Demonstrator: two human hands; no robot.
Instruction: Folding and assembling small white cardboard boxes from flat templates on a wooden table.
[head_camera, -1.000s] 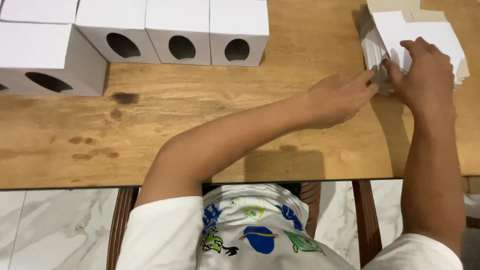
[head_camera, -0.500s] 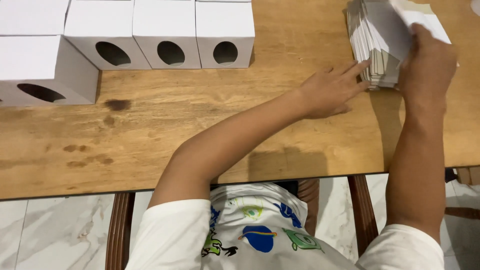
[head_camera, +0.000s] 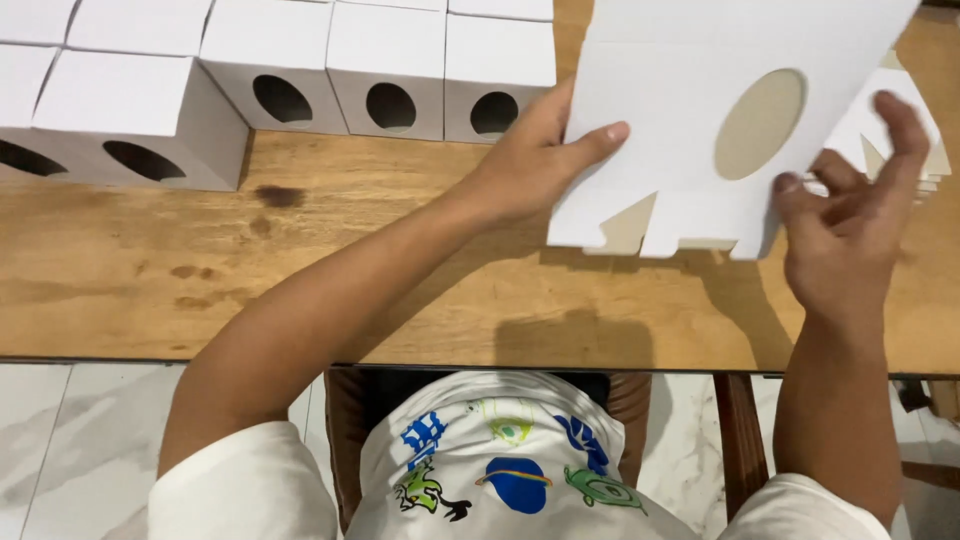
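I hold a flat white cardboard box blank (head_camera: 690, 110) with an oval cut-out above the wooden table (head_camera: 400, 290). My left hand (head_camera: 535, 160) grips its left edge, thumb on top. My right hand (head_camera: 850, 230) pinches its lower right edge, fingers spread behind it. A stack of more flat blanks (head_camera: 905, 150) lies on the table under the right side of the held blank, mostly hidden.
Several folded white boxes (head_camera: 390, 70) with oval holes stand in rows at the table's back left. A dark stain (head_camera: 280, 195) marks the wood. The table's front edge runs just above my lap; tiled floor shows below.
Both hands were at the stack of blanks at the far right; now one blank is lifted off and held toward the middle, with my left hand on its left edge.
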